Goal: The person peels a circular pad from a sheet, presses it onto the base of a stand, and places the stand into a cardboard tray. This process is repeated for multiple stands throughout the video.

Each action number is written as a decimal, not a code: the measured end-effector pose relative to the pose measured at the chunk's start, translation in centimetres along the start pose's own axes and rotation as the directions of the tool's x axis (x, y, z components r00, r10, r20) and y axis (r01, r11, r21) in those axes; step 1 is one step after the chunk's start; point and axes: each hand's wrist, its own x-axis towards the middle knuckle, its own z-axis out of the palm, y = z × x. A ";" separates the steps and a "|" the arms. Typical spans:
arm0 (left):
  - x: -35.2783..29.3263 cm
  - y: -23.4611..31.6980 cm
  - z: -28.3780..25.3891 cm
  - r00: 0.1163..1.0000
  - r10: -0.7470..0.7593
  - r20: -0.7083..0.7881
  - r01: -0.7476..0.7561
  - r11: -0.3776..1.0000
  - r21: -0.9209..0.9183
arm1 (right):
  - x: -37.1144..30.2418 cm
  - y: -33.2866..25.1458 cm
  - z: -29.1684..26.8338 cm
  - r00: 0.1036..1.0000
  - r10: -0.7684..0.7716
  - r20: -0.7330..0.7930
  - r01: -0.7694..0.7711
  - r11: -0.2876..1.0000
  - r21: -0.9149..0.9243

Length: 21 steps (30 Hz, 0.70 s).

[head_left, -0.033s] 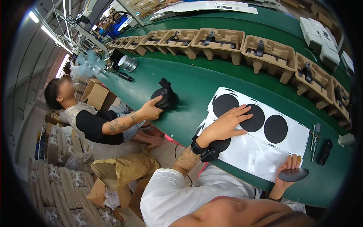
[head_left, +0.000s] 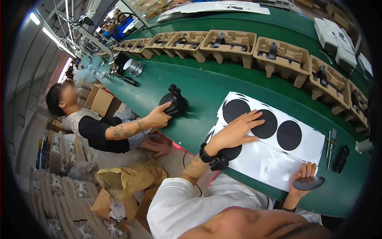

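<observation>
Green worktop (head_left: 201, 99): under left hand (head_left: 237, 130), brown trays (head_left: 281, 66) beyond.
White sheet (head_left: 258, 163): below left hand, reaching right hand (head_left: 297, 175).
Left hand: spread flat, grasping nothing; best pressed lightly against slipping.
Right hand: grasping black disc (head_left: 308, 183); best by rim alone.

Grey panelled wall (head_left: 30, 71), bright strip lights (head_left: 51, 34) overhead, long green workbench (head_left: 153, 79), pale floor (head_left: 175, 165)

green bench (head_left: 199, 89) | white sheets (head_left: 258, 161) with black discs (head_left: 289, 135) | metal tool (head_left: 331, 149) beside small black object (head_left: 341, 160) | ribbed silver cylinder (head_left: 134, 67)
</observation>
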 end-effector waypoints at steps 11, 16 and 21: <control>-16.5 -4.2 -15.4 0.535 -0.413 -0.737 0.834 0.401 0.380 | -2.9 0.8 -3.6 0.996 -0.064 -0.059 0.048 0.969 -0.242; -16.9 -16.7 -19.2 0.915 -0.344 -0.212 0.403 0.744 0.532 | -3.3 2.4 -3.2 0.966 -0.230 -0.120 0.122 0.812 -0.570; -17.3 -20.7 -21.3 0.967 -0.065 0.247 -0.081 0.840 0.536 | -3.9 5.6 -4.0 0.960 -0.193 -0.201 -0.039 0.622 -0.782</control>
